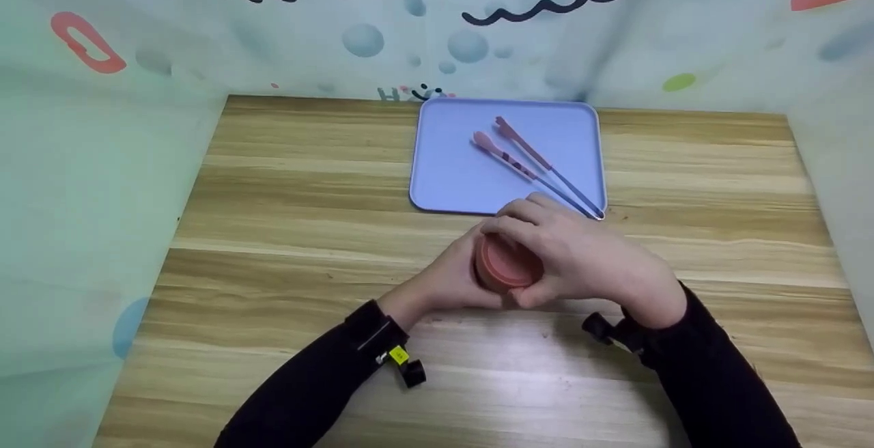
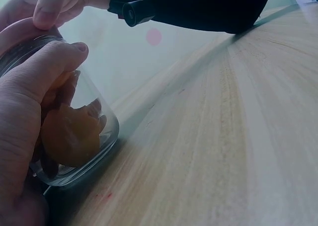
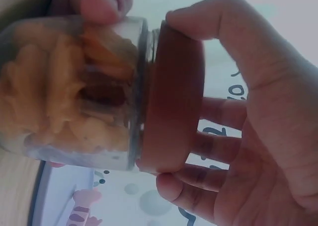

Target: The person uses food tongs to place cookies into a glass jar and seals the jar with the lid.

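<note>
A clear glass jar (image 3: 124, 159) holds orange-brown pieces (image 3: 59, 82) that look like dried food; their exact kind is unclear. My left hand (image 1: 447, 277) is wrapped around the jar's body, its thumb lying along the glass in the left wrist view. At the jar's mouth, my right hand (image 1: 577, 253) grips the reddish-brown round lid (image 1: 509, 263) by its rim, thumb on one side and fingers on the other. A sliver of glass neck shows beside the lid in the right wrist view. From the head view, both hands hide most of the jar.
Behind the hands, a lavender tray (image 1: 444, 182) lies on the wooden table (image 1: 307, 195). Pink-tipped metal tongs (image 1: 522, 147) rest on it, their joined end at the tray's near right corner. Printed cloth (image 1: 293, 45) walls the table's back and sides.
</note>
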`<action>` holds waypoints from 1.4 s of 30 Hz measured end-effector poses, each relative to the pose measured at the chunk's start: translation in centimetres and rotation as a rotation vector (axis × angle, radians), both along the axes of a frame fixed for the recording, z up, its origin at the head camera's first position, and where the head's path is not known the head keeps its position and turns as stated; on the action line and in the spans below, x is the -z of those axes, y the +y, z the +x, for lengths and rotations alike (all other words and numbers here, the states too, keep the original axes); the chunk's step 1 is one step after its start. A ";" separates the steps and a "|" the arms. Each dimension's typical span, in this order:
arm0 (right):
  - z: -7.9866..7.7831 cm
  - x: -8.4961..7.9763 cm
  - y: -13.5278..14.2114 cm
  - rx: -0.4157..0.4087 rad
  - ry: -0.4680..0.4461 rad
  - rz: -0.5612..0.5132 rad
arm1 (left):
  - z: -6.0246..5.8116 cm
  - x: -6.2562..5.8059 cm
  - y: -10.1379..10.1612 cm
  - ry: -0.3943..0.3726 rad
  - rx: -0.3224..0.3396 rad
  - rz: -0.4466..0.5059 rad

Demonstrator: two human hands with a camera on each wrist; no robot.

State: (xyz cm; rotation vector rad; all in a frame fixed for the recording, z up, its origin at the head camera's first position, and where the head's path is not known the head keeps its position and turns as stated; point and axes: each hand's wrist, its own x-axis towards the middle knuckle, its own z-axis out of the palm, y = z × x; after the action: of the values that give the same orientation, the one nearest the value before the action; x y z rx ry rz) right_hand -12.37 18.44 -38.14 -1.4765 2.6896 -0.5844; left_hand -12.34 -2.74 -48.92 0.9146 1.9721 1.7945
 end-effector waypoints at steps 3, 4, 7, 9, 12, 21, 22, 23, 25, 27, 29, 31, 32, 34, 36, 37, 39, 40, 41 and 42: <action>0.0 -0.2 0.2 -0.019 -0.018 -0.023 | 0.2 -0.8 -0.2 -0.019 0.013 0.016; 0.0 -0.2 0.2 -0.022 -0.024 -0.030 | 0.2 -0.9 -0.2 -0.023 0.013 0.015; 0.0 -0.3 0.3 -0.021 -0.046 -0.041 | 0.2 -0.8 -0.2 -0.027 0.014 0.008; -0.1 -0.2 0.2 -0.017 -0.048 -0.036 | 0.2 -0.8 -0.3 -0.015 0.013 -0.006; -0.1 -0.2 0.1 -0.018 -0.048 -0.023 | 0.2 -0.7 -0.3 -0.003 0.013 -0.002; 0.1 -0.2 0.3 -0.031 -0.052 -0.020 | 0.1 -0.7 -0.1 0.014 0.030 0.032; 0.1 -0.2 0.3 -0.029 -0.058 -0.018 | 0.1 -0.7 -0.1 0.021 0.030 0.029; 0.1 -0.2 0.3 -0.027 -0.062 -0.014 | -0.1 -0.2 -0.1 0.029 0.026 0.024; 0.1 -0.3 0.3 -0.020 -0.068 -0.009 | -0.4 0.9 0.0 0.039 0.017 0.014; 0.1 -0.3 0.3 -0.021 -0.076 -0.013 | -0.6 1.9 0.0 0.043 0.007 0.002; 0.2 -0.4 0.3 -0.026 -0.078 -0.020 | -0.9 3.0 0.2 0.039 0.002 0.002; 0.2 -0.4 0.4 -0.033 -0.076 -0.026 | -0.9 3.0 0.3 0.032 0.005 0.007; 0.2 -0.5 0.4 -0.037 -0.076 -0.031 | -0.8 2.9 0.4 0.029 0.007 0.010; 0.2 -0.5 0.5 -0.043 -0.077 -0.028 | -0.7 2.6 0.5 0.022 0.012 0.021; 0.2 -0.5 0.6 -0.056 -0.089 -0.024 | -0.5 1.7 0.4 0.017 0.027 0.032; 0.2 -0.5 0.6 -0.063 -0.094 -0.020 | -0.4 1.3 0.3 0.021 0.032 0.034; 0.2 -0.5 0.6 -0.079 -0.109 -0.015 | -0.1 0.3 0.2 0.030 0.043 0.033; 0.2 -0.5 0.6 -0.085 -0.117 -0.017 | 0.0 -0.1 0.1 0.034 0.049 0.031; 0.2 -0.4 0.6 -0.089 -0.122 -0.019 | 0.0 -0.5 0.0 0.035 0.055 0.029; 0.2 -0.4 0.6 -0.090 -0.119 -0.020 | 0.1 -0.6 0.0 0.035 0.054 0.029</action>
State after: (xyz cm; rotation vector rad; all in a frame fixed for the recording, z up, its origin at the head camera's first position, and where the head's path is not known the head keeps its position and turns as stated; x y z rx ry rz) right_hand -12.21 19.00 -37.73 -1.5068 2.5213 -0.6729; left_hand -12.28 -2.75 -48.34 1.0055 1.9281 1.7933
